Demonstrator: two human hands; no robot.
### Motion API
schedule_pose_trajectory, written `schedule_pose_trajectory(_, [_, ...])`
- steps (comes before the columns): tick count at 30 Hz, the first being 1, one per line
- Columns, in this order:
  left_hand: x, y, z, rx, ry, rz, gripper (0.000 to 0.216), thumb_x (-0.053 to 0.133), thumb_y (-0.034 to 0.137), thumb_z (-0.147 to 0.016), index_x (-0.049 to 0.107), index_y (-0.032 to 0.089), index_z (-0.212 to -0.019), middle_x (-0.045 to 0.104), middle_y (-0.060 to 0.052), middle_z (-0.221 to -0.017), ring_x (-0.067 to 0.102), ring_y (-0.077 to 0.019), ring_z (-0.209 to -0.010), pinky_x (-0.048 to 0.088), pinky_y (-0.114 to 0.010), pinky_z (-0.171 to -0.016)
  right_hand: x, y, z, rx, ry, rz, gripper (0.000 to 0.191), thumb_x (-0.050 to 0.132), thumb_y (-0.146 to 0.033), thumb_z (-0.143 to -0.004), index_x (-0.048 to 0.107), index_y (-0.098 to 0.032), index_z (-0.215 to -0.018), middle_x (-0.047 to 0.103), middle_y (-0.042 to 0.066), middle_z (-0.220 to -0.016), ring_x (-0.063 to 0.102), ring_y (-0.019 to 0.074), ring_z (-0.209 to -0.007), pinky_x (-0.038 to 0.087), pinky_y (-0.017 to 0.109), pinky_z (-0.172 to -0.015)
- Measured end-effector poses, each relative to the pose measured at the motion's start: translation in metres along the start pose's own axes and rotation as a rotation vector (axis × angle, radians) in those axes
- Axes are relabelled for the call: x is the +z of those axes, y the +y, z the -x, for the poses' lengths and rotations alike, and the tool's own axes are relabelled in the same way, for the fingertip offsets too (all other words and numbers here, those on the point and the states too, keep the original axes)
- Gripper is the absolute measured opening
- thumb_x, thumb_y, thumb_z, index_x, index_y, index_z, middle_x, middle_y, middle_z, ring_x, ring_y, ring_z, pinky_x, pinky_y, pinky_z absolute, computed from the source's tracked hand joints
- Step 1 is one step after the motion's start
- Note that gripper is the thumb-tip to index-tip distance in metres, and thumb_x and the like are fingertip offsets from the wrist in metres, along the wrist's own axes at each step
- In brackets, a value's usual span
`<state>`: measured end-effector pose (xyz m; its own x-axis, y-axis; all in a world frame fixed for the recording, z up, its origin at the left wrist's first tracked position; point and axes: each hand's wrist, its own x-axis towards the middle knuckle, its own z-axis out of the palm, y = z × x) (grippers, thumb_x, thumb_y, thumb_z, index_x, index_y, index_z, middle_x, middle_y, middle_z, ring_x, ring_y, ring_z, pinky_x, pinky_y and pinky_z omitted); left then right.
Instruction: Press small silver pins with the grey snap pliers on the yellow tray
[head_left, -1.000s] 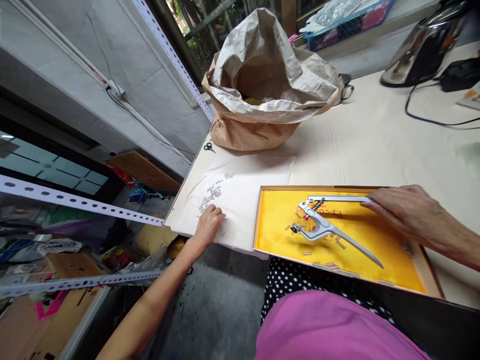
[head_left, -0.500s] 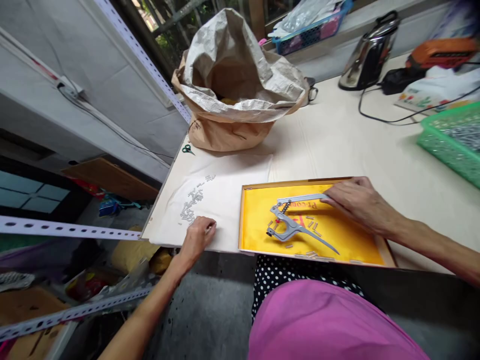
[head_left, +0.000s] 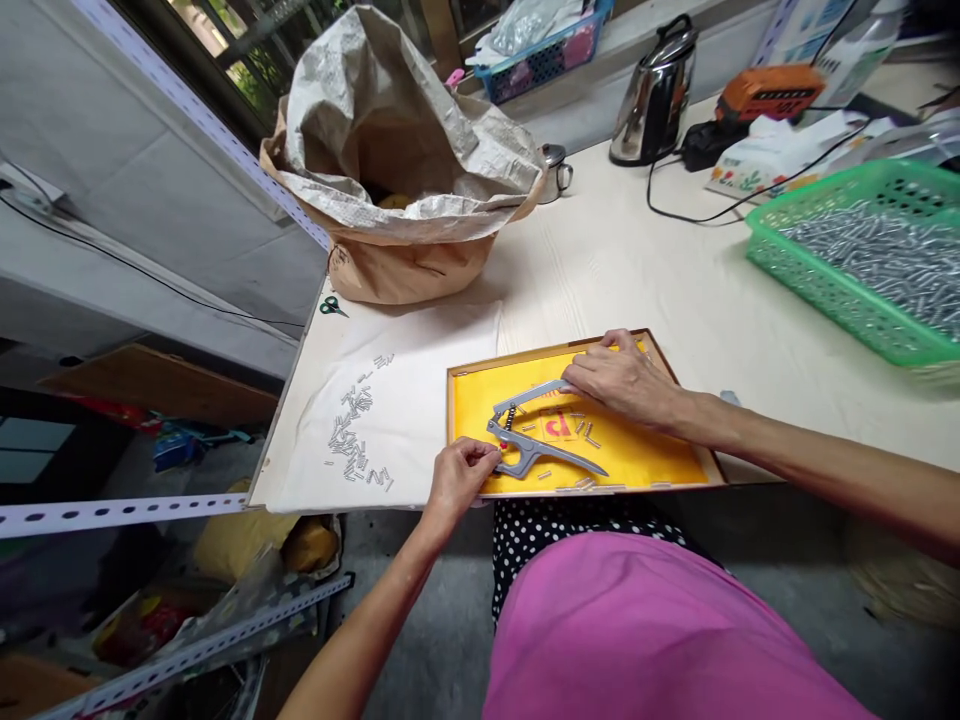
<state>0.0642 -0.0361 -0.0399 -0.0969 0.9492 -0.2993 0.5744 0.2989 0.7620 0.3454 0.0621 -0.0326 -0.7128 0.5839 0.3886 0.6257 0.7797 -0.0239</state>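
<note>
My right hand point(head_left: 626, 382) is closed on the upper handle of a pair of grey metal spring pliers point(head_left: 531, 452), whose handles are spread apart over a shallow yellow-lined tray point(head_left: 660, 462). At the jaw end of the pliers, my left hand point(head_left: 463, 478) has thumb and fingertips pinched together. Whatever lies between those fingertips is too small and covered to make out. Several small metal pins point(head_left: 589, 432) lie loose in the tray, some along its near edge. To the left, a scattered heap of similar pins point(head_left: 349, 440) rests on a white cloth point(head_left: 420, 400).
A large open paper sack point(head_left: 412, 265) stands behind the cloth, with green-handled scissors point(head_left: 332, 306) beside it. At the right is a green basket point(head_left: 840, 300) of metal pieces. Farther back stand a metal cup point(head_left: 553, 172), a kettle point(head_left: 654, 95) and an orange tool battery point(head_left: 769, 92).
My left hand has moved from beside the pin heap rightward to the pliers' jaws. The right hand keeps hold of the handle. The camera view has shifted to the right.
</note>
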Motion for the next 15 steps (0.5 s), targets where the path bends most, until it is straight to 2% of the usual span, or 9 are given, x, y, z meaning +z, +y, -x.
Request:
schedule_pose_trajectory(3, [0.002, 0.003, 0.001, -0.169, -0.067, 0.069, 0.011, 0.07, 0.026, -0.08, 0.069, 0.015, -0.079, 0.068, 0.0, -0.058, 0.065, -0.0139, -0.052, 0.049, -0.02, -0.049, 0.006, 0.0, 0.001, -0.009, -0.024, -0.015, 0.039, 0.031, -0.033, -0.106, 0.058, -0.019, -0.081, 0.06, 0.002, -0.072, 0.043, 0.016, -0.07, 0.023, 0.039, -0.084])
schedule_pose_trajectory(5, [0.002, 0.008, 0.002, -0.27, -0.112, 0.152, 0.011, 0.071, 0.025, -0.081, 0.066, 0.015, -0.081, 0.065, 0.002, -0.052, 0.065, -0.0133, -0.047, 0.05, -0.02, -0.048, 0.008, -0.001, 0.001, -0.003, -0.027, -0.029, 0.037, 0.032, -0.033, -0.106, 0.059, -0.019, -0.083, 0.061, 0.002, -0.074, 0.044, 0.0167, -0.072, 0.023, 0.039, -0.086])
schedule_pose_trajectory(8, [0.001, 0.015, 0.002, -0.339, -0.147, 0.212, 0.018, 0.078, 0.025, -0.079, 0.063, 0.015, -0.078, 0.066, 0.002, -0.054, 0.067, -0.0132, -0.048, 0.053, -0.019, -0.048, 0.006, -0.008, 0.0, 0.037, -0.02, -0.04, 0.032, 0.033, -0.032, -0.105, 0.062, -0.02, -0.096, 0.065, 0.004, -0.082, 0.047, 0.0188, -0.079, 0.022, 0.039, -0.085])
schedule_pose_trajectory(10, [-0.001, 0.017, 0.001, -0.351, -0.162, 0.206, 0.02, 0.079, 0.026, -0.078, 0.062, 0.014, -0.077, 0.067, 0.002, -0.054, 0.068, -0.0138, -0.048, 0.053, -0.019, -0.048, 0.003, -0.015, 0.0, 0.065, -0.024, -0.038, 0.033, 0.036, -0.038, -0.104, 0.062, -0.018, -0.109, 0.066, 0.007, -0.09, 0.048, 0.021, -0.084, 0.022, 0.039, -0.083])
schedule_pose_trajectory(12, [-0.002, 0.018, 0.0, -0.351, -0.18, 0.196, 0.019, 0.078, 0.025, -0.079, 0.062, 0.014, -0.078, 0.066, 0.002, -0.053, 0.068, -0.0145, -0.049, 0.054, -0.02, -0.048, -0.001, -0.023, 0.001, 0.085, -0.046, -0.029, 0.048, 0.039, -0.056, -0.099, 0.06, -0.017, -0.117, 0.065, 0.01, -0.097, 0.047, 0.0241, -0.088, 0.022, 0.039, -0.081])
schedule_pose_trajectory(15, [-0.002, 0.019, 0.001, -0.336, -0.192, 0.192, 0.016, 0.075, 0.021, -0.081, 0.062, 0.014, -0.078, 0.067, 0.002, -0.053, 0.069, -0.0142, -0.05, 0.054, -0.019, -0.049, -0.005, -0.033, 0.006, 0.115, -0.091, -0.011, 0.08, 0.041, -0.082, -0.084, 0.059, -0.014, -0.123, 0.062, 0.014, -0.102, 0.045, 0.028, -0.091, 0.023, 0.039, -0.079])
